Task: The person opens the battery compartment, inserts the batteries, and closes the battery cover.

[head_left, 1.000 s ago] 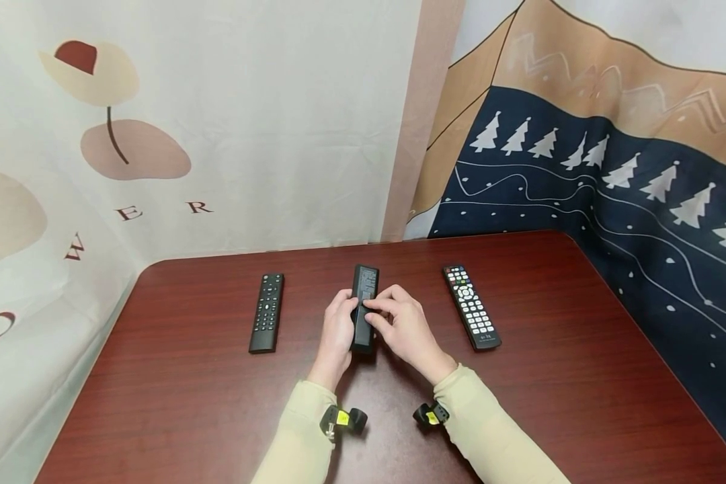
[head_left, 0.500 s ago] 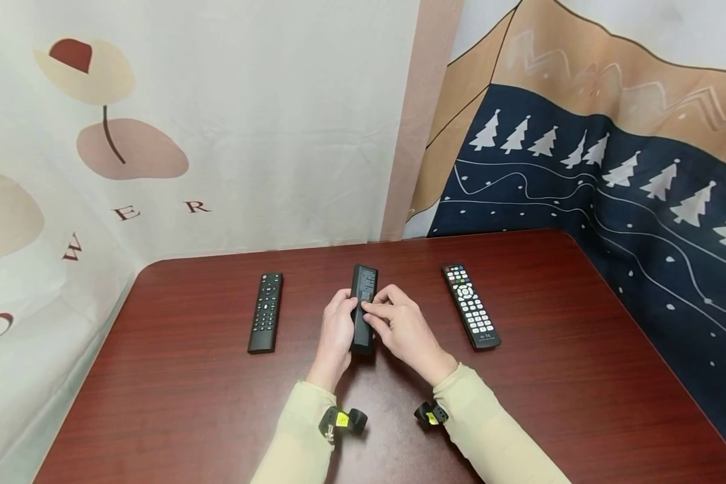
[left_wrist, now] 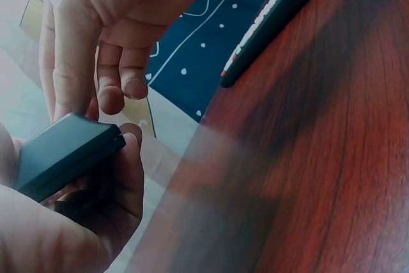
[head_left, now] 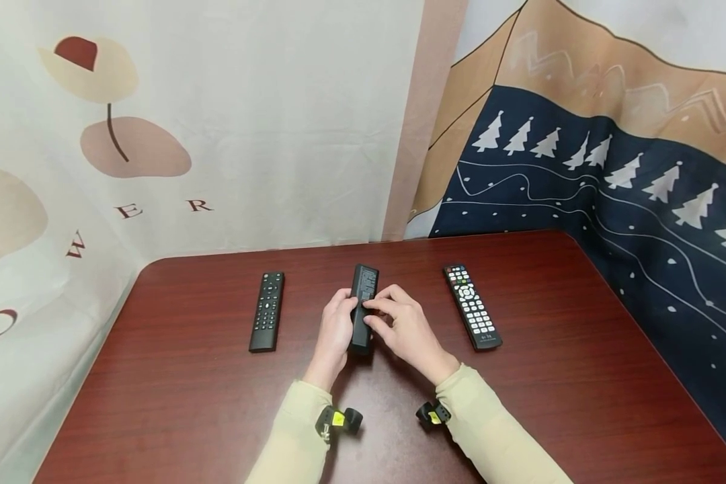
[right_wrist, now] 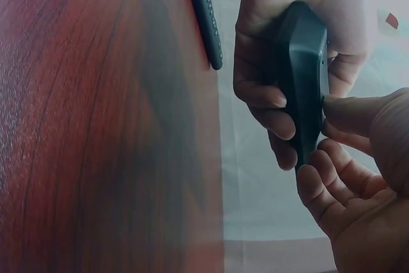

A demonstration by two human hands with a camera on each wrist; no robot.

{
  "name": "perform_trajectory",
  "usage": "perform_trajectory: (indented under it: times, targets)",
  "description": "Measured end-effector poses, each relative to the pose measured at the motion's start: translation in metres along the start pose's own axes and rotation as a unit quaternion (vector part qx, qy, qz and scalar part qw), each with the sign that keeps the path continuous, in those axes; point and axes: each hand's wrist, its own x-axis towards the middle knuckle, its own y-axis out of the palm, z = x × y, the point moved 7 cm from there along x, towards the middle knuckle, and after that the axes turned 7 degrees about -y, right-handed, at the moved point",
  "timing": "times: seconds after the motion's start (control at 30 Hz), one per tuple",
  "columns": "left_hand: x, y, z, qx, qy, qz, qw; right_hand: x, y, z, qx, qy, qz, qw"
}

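A black remote control [head_left: 363, 323] is held tilted above the table, its back with a printed label facing up. My left hand [head_left: 336, 326] grips it from the left side, thumb along its edge and fingers curled beneath. In the left wrist view, the smooth end of the remote control [left_wrist: 70, 151] sticks out of that hand. My right hand [head_left: 408, 329] touches the back of the remote with its fingertips. The right wrist view has one right digit [right_wrist: 351, 114] pressed against the back, while several other fingers bend near the edge. The remote's button side is hidden.
Another black remote control [head_left: 267, 312] lies to the left on the reddish-brown table [head_left: 206, 417]. A black remote with white buttons [head_left: 472, 308] lies to the right. Printed curtains [head_left: 290, 121] hang behind the table and on its right side.
Both hands stay almost in place on the held remote control. The right fingertips shift very slightly on its back. The remotes lying on the table have not moved.
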Motion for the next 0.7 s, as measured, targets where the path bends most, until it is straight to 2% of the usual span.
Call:
perform_trajectory:
  times: [0.23,0.47,0.7]
  targets:
    - [0.000,-0.004,-0.003,0.015,0.008,-0.006,0.9998,-0.002,-0.003,-0.003,0.004,0.009,0.002,1.000]
    - [-0.001,-0.007,-0.004,0.004,0.008,-0.004,1.0000,-0.005,-0.007,-0.008,0.001,0.017,0.004,1.000]
    - [-0.002,-0.015,-0.005,0.021,0.004,-0.022,0.9995,-0.008,-0.011,-0.012,-0.011,0.011,0.008,1.000]
